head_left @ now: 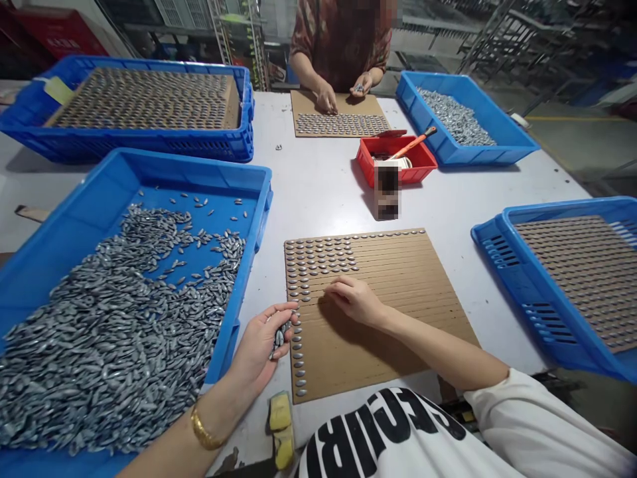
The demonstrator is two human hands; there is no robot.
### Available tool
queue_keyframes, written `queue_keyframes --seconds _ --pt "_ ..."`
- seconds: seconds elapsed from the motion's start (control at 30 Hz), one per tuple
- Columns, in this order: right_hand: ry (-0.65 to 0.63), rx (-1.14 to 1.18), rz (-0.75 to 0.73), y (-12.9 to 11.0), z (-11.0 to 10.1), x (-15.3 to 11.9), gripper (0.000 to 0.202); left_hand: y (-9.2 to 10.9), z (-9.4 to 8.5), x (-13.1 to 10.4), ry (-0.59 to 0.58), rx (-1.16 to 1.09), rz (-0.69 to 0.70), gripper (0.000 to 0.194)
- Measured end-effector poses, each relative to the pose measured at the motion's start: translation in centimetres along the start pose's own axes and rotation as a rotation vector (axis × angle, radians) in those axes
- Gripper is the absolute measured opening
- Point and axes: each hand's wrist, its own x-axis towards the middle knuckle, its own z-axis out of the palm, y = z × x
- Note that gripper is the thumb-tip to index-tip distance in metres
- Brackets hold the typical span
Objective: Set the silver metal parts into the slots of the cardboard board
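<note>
Several small grey metal pieces (280, 337) lie in my left hand (263, 338), its fingers curled round them at the left edge of a brown grooved cardboard sheet (388, 332). Over the sheet, my right hand (351, 299) is closed in a pinch; whatever its fingertips hold is hidden. Rows of the same pieces (318, 255) fill the sheet's upper left, with one line along the top edge and one down the left edge. A big blue tray (256, 232) heaped with loose pieces stands to the left.
Across the table (318, 192), a person (343, 46) works on another cardboard sheet (308, 103). A red box (418, 174) with an orange-handled tool stands mid-table. Blue crates stand at back left (174, 143) and right (517, 292), a blue tray (448, 156) at back right. Yellow blocks (281, 431) lie near me.
</note>
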Motion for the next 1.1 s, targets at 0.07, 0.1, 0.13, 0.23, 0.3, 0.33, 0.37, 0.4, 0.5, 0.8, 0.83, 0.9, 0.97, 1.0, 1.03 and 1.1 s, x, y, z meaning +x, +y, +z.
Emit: queue_keyframes --seconds 0.07,0.1,0.13,0.23,0.3,0.33,0.37,0.4,0.5,0.8,0.83,0.9,0.97,1.0,1.03,1.1 --pt "0.006 0.001 -0.004 0.04 0.05 -0.06 0.017 -0.10 0.02 -0.05 -0.003 0.007 0.003 0.025" --pt "0.007 -0.001 -0.007 0.06 0.08 -0.10 0.017 -0.10 0.07 -0.10 0.003 0.006 0.005 0.025" --pt "0.009 -0.004 -0.010 0.08 0.11 -0.14 0.016 -0.07 0.14 -0.16 0.010 0.005 0.006 0.024" --pt "0.019 -0.011 -0.025 0.09 0.18 -0.22 0.016 0.10 0.34 -0.37 0.027 0.009 0.005 0.022" --pt "0.029 -0.013 -0.034 0.06 0.18 -0.24 0.016 0.19 0.42 -0.44 0.026 0.016 0.008 0.022" --pt "0.033 -0.015 -0.037 0.05 0.16 -0.26 0.016 0.21 0.43 -0.46 0.025 0.017 0.012 0.021" --pt "0.036 -0.018 -0.038 0.04 0.12 -0.29 0.016 0.21 0.44 -0.46 0.022 0.017 0.016 0.021" --pt "0.039 -0.023 -0.038 0.05 0.08 -0.34 0.016 0.19 0.43 -0.46 0.016 0.016 0.017 0.021" --pt "0.028 -0.036 -0.035 0.16 -0.01 -0.49 0.016 0.12 0.39 -0.45 0.008 0.009 0.014 0.021" --pt "0.021 -0.061 -0.051 0.11 0.04 -0.27 0.016 0.20 0.22 -0.31 0.011 -0.012 0.009 0.019" --pt "0.023 -0.058 -0.055 0.06 0.04 -0.21 0.016 0.19 0.16 -0.25 0.011 -0.015 0.008 0.019" --pt "0.028 -0.050 -0.061 -0.02 0.02 -0.11 0.016 0.14 0.01 -0.12 0.013 -0.018 0.007 0.019" --pt "0.034 -0.046 -0.060 -0.06 0.01 -0.07 0.017 0.06 -0.12 -0.02 0.012 -0.017 0.005 0.018" --pt "0.036 -0.047 -0.057 -0.07 0.01 -0.07 0.017 0.03 -0.16 0.01 0.008 -0.017 0.005 0.018" --pt "0.038 -0.049 -0.054 -0.06 0.01 -0.09 0.017 -0.01 -0.18 0.02 0.002 -0.016 0.005 0.019" --pt "0.034 -0.054 -0.052 -0.02 0.04 -0.14 0.016 -0.07 -0.19 0.01 -0.004 -0.017 0.006 0.020"
